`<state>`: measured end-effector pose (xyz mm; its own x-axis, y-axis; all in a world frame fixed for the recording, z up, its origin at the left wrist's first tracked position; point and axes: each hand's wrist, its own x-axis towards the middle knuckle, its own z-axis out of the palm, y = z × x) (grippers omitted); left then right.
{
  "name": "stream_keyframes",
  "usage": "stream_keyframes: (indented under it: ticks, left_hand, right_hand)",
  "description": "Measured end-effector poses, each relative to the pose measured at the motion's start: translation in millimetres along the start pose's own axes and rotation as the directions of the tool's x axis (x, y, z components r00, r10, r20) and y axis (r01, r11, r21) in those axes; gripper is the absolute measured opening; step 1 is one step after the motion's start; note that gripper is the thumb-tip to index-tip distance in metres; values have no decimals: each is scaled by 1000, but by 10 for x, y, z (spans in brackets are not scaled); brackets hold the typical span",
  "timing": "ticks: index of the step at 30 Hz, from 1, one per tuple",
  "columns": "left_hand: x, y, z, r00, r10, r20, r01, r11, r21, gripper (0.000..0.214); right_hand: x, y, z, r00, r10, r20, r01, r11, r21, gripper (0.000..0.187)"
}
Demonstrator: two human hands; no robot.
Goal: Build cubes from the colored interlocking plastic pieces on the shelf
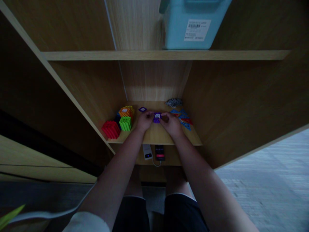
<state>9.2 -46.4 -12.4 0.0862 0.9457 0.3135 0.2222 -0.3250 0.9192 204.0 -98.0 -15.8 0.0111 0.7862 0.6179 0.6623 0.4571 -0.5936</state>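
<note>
Both my hands hold a purple plastic building piece [157, 117] with a pale grid-like pattern on top, low over the wooden shelf. My left hand [145, 120] pinches its left side, and my right hand [172, 124] pinches its right side. Another purple piece [142, 109], diamond-shaped with a pale centre, lies just behind my left hand. Beside my right hand are flat blue and red latticed pieces [184, 119]. To the left stand stacked pieces in red [111, 129], green [126, 123] and orange [125, 111], with dark blue partly hidden among them.
A black-and-white patterned piece [174, 102] sits at the back right. Below, a white power bank [147, 151] is cabled to a phone [159, 152]. An upper shelf board [145, 55] carries a light-blue bin [178, 29]. Cabinet walls [229, 96] enclose both sides.
</note>
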Motion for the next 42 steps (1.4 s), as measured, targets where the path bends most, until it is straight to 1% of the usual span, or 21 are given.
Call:
stream_keyframes:
  ticks: [8,17,27,34,38,42]
  left_hand:
    - [-22,72,-5,1000,-1,17,1,1000,10,10]
    - [-6,53,8,1000,10,13,-11,997,80,12]
    - [-7,35,13,999,33,17,-34,995,92,12]
    - [-18,62,-4,999,41,33,-44,994,96,11]
    - [-23,70,-1,999,32,14,-33,995,99,9]
    - [-23,73,8,1000,21,20,-23,994,109,10]
  right_hand:
    - [-1,8,3,1000,12,24,-12,1000,3,19]
    - [-6,18,2,999,-2,35,2,1000,1,21]
    - [-7,28,20,1000,4,30,-4,1000,2,21]
    - [-5,33,37,1000,11,20,-11,1000,-2,21]
    - [-7,30,27,999,4,38,-3,1000,-13,21]
    - [-6,34,22,999,-14,34,14,1000,-18,20]
